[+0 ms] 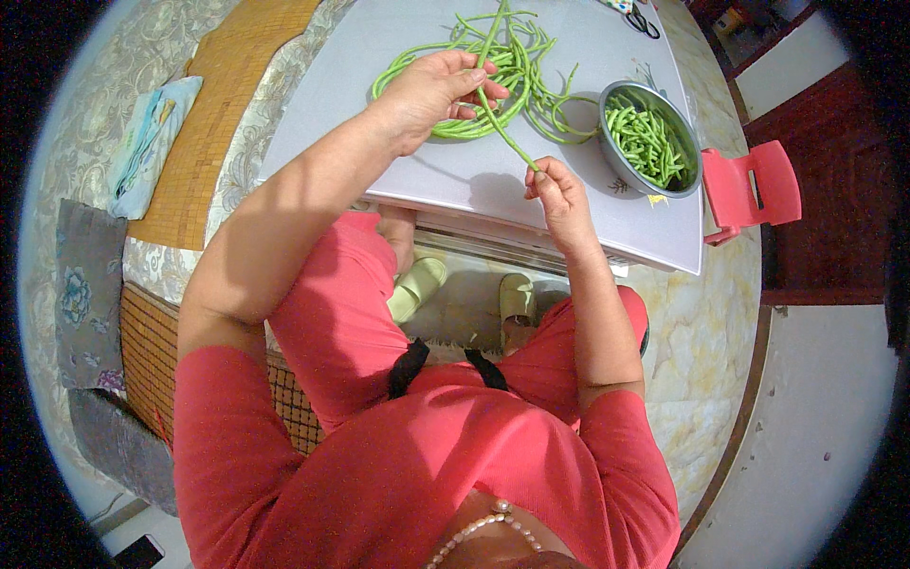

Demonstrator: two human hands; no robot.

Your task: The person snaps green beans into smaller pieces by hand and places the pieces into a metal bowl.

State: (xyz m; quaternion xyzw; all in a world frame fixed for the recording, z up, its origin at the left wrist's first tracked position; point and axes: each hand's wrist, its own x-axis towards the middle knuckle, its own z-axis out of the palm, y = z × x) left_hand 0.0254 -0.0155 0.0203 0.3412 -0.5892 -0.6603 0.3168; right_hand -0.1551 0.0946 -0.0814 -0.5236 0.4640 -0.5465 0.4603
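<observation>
A long green yardlong bean (503,131) stretches between my hands above the table. My left hand (455,82) grips it partway along, between thumb and fingers. At its near end, my right hand (558,195) pinches the tip between thumb and forefinger. Under and beyond my left hand lies a loose coil of whole yardlong beans (530,78), partly hidden by that hand. To the right, a metal bowl (613,160) holds many short bean pieces (643,142); it looks tilted towards me, though the lens may cause this.
The pale table (313,135) has its front edge just beyond my knees. Black-handled scissors (642,25) lie at its far right corner. A red plastic chair (739,188) stands right of the table. Folded cloth (156,142) rests on the bamboo mat (213,92) at left.
</observation>
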